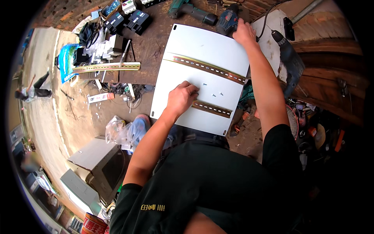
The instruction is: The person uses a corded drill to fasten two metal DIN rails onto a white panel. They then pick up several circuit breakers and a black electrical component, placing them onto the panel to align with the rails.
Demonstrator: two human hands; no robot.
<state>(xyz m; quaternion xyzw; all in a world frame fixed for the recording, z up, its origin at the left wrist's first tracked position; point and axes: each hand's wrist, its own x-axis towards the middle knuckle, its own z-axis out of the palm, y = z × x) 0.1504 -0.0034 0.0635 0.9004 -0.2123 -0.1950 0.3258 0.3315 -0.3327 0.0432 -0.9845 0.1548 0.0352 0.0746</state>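
Curling over the white panel: the left hand, its fingers bent close together by the visible left end of the lower rail; whether they pinch anything I cannot tell.
Right hand: extended beyond the panel's upper right part, fingers bent at the blue-and-black cordless drill; whether they close around it I cannot tell.
Panel: directly in front of the person, lower edge near the waist, upper part over the brown workbench.
Upper rail: gold-coloured, slotted, lying across the panel, roughly parallel to the lower one.
Small screws: three, loose on the panel between the two rails.
Bench, far side: a green-and-black power tool, left of the cordless drill.
Bench, left: another slotted rail, with black devices beyond it.
Right side: a dark drill with a bit fitted.
Ground, left: clear plastic bags and a boxy old monitor.
Farther left: another person on the roadway.
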